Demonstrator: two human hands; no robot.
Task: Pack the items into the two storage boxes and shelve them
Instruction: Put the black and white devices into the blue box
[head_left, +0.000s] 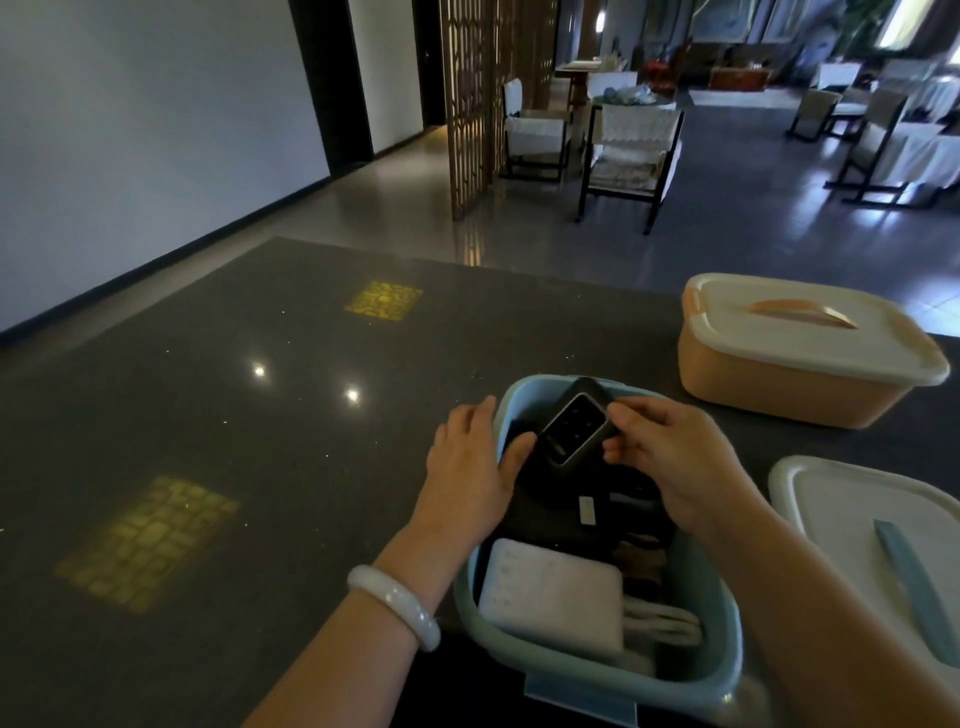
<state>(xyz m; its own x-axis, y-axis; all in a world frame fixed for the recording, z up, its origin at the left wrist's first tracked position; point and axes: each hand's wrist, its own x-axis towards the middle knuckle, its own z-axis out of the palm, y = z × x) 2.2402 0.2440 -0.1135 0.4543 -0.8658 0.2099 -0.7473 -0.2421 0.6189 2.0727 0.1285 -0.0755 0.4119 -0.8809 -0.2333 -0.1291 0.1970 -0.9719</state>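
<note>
Blue storage box (597, 670), lidless, sits on the dark countertop (234, 441) close to the person, already crowded with gear. At its far end the right hand (670, 457) has thumb and fingertips curled round the right edge of a dark rectangular device (574, 428), which is tilted up with its far end over the box rim. The left hand (470, 462) lies mostly straight-fingered over the box's left rim, its thumb touching the device's lower left edge without curling round it; a pale bangle (395, 605) circles that wrist. Beneath the device are dark items I cannot make out, 1 bearing a small white label (587, 509). Nearer the person a white power bank (553, 595) lies flat beside coiled white cables (662, 623). To the right, a white lid with a blue handle (878, 545) rests on the counter just beside the box. Farther back on the right stands the orange storage box (800, 364), closed under its white lid. Chairs (628, 150) stand on the floor beyond.
</note>
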